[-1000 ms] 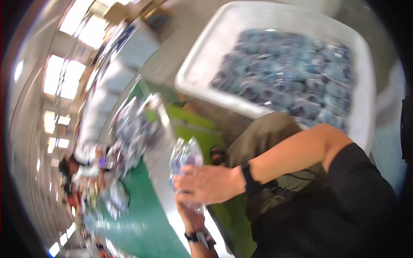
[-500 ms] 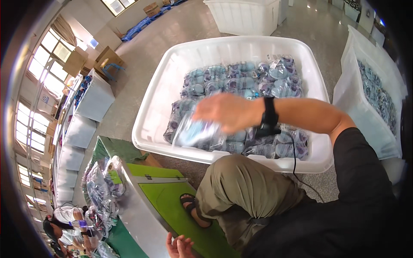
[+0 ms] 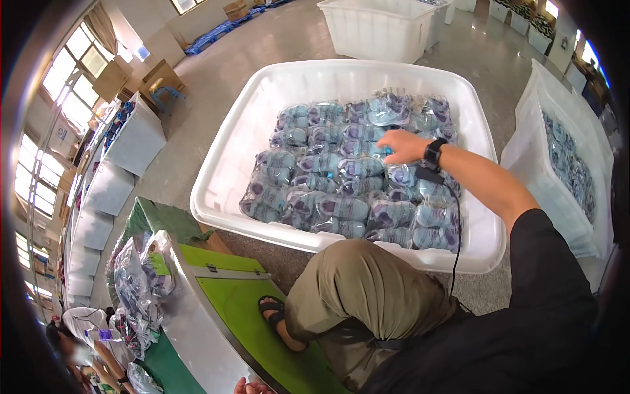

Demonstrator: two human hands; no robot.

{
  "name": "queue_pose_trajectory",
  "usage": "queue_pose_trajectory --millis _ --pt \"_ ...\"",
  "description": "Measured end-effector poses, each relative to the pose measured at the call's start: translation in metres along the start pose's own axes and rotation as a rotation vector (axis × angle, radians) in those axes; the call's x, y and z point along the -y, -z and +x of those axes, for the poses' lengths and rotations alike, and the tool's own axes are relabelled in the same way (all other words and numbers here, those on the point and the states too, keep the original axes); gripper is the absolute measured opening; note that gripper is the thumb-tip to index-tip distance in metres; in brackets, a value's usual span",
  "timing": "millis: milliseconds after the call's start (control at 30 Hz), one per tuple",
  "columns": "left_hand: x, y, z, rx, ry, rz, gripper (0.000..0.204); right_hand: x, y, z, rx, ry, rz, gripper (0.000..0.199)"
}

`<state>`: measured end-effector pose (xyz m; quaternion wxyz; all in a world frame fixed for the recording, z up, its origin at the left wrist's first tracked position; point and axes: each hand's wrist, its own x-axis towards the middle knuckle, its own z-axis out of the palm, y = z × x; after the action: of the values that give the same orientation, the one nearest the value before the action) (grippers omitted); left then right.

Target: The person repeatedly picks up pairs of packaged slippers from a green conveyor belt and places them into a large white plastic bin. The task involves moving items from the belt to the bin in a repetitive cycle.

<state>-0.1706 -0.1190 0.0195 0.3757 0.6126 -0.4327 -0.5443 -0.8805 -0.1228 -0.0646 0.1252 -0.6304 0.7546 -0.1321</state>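
Note:
A large white plastic tub holds several rows of light-blue and purple shoes in clear plastic bags. My right hand hangs over the middle of the tub, a black band on its wrist. Its thumb and fingers are slightly bent and apart, close to a small bright-blue piece among the bags; no bag shows in its grasp. Just beyond the fingers, one bagged pair lies on top of the far row. My left hand shows only loosely curled, parted fingertips at the lower edge, beside the metal-edged table, holding nothing visible.
On the table at lower left lies a heap of bagged goods; a person is beyond it. Another white bin with bagged shoes stands right, and one stands behind. A dark cord hangs from my wrist.
My right hand has moved from the tub's near left to its middle right, and the bag it held has left it. My left hand has sunk lower in the view.

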Motion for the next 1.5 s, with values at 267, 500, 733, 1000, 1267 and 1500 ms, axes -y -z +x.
queue_pose_trajectory --millis 267,500,733,1000,1267,1500 --pt "-0.009 0.027 0.026 0.037 -0.046 0.120 0.037 0.310 0.011 0.035 0.203 0.722 0.669 0.039" --pt "-0.019 0.052 0.078 -0.067 -0.093 0.102 0.033 0.428 -0.038 0.016 0.508 0.852 0.863 0.036" --pt "0.003 0.162 0.112 -0.317 -0.115 0.203 0.031 0.418 -0.071 0.017 0.412 0.978 0.314 0.040" --pt "0.006 0.267 0.196 -0.634 -0.073 0.374 0.037 0.426 -0.072 0.027 0.534 0.959 0.198 0.040" --pt "0.033 0.394 0.262 -0.943 -0.195 0.593 0.044 0.432 -0.087 0.034 0.622 1.014 0.138 0.040" --pt "0.034 0.430 0.299 -1.190 -0.199 0.923 0.056 0.442 -0.090 0.046 0.727 1.017 0.016 0.039"
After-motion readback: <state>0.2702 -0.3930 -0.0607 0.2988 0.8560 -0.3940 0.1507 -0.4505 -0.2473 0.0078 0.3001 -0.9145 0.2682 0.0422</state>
